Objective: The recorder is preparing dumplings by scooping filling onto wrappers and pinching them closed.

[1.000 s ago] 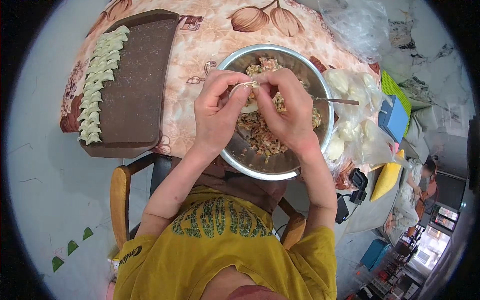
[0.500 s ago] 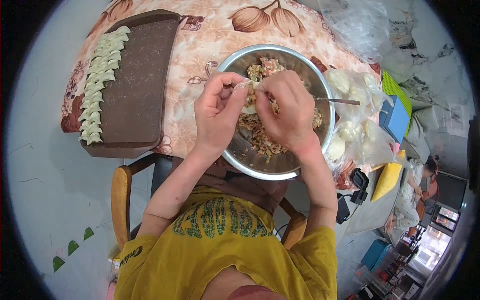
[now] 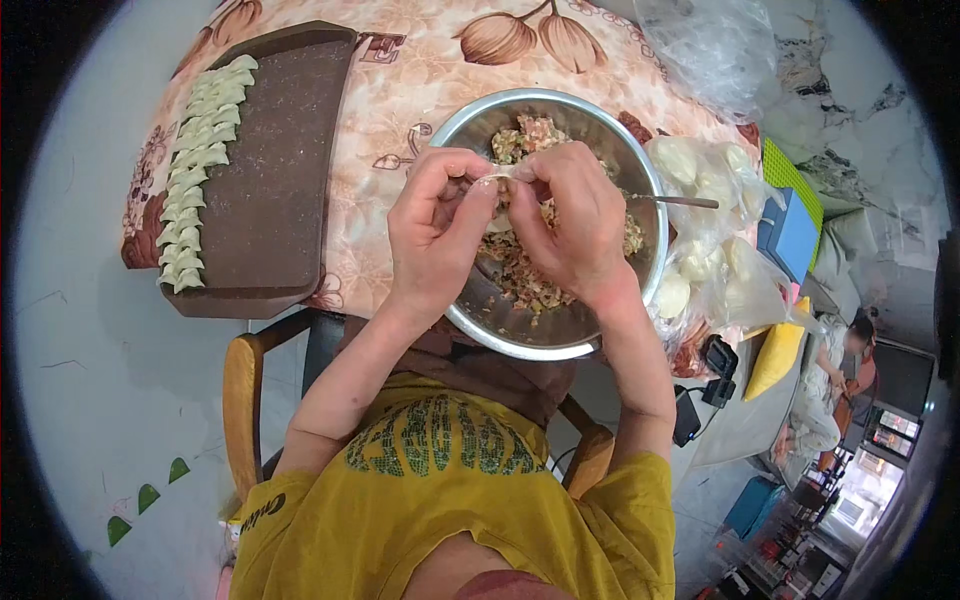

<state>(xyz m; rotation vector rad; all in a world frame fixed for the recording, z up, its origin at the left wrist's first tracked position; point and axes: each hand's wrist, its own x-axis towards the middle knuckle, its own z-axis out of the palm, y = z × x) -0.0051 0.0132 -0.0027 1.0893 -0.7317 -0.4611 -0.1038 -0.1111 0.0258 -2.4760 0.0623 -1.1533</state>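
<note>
Between my hands, above the bowl, is a pale dumpling (image 3: pixel 502 174), its dough pinched at the upper edge. My left hand (image 3: pixel 436 222) grips its left side between thumb and forefinger. From the right, my right hand (image 3: pixel 568 218) pinches the same dough with thumb and fingers; most of the dumpling is hidden behind them. Under both hands, chopped filling (image 3: pixel 540 285) lies in a wide steel bowl (image 3: pixel 545 350), with a spoon handle (image 3: pixel 685 202) resting over its right rim. To the left, folded dumplings (image 3: pixel 190 200) line one side of a brown tray (image 3: pixel 275 180).
Clear plastic bags of pale dough balls (image 3: pixel 705 170) lie right of the bowl, with a blue box (image 3: pixel 786 238) beyond. A crumpled plastic bag (image 3: pixel 705 50) is at the far right. A patterned cloth (image 3: pixel 400 90) covers the table. Another person (image 3: pixel 825 385) sits in the background.
My fingers have drawn closer together, pressing the dough's upper edge between them. The filling that showed in the open wrapper is now mostly covered. The bowl and tray have stayed put.
</note>
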